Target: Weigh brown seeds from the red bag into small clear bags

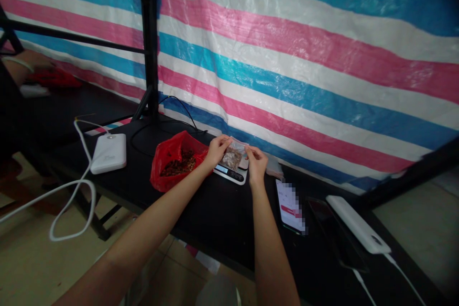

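Note:
A small clear plastic bag with brown bits inside sits over a small digital scale on the black table. My left hand pinches the bag's top left corner. My right hand pinches its top right edge. Just left of my left hand lies a red plastic bag, open, with dark brown pieces in it.
A white power bank with a white cable lies at the left. A phone, a dark phone and a second white power bank lie at the right. A black post stands behind. Another person's arm shows far left.

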Available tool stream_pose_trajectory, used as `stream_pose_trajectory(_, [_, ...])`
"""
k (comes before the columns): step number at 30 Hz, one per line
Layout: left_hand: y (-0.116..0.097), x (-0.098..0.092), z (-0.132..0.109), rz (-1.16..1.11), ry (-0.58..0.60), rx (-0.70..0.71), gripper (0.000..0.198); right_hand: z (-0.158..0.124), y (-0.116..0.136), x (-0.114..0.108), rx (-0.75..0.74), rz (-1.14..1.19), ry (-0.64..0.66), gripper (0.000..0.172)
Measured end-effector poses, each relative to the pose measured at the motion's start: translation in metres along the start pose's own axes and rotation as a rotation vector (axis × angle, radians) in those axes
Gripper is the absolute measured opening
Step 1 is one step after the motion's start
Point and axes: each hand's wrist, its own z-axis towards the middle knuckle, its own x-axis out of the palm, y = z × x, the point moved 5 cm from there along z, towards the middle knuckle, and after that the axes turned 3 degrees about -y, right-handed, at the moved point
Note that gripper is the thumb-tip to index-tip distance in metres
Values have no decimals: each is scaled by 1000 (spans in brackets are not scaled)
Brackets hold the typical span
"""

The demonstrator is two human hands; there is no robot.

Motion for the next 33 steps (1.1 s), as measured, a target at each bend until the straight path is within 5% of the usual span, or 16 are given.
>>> stream_pose_trajectory(14, [-13, 3, -8, 98, -8, 110, 22, -2, 1, 4, 9, 18, 58, 30])
stream_pose_trajectory(27, [-7, 6, -8, 89, 55, 68, 25, -2, -6, 3, -44, -191, 50, 35])
stream_pose_trajectory(33, [-10, 7, -7, 184, 100, 102, 23, -4, -10, 4, 61, -91, 103, 36])
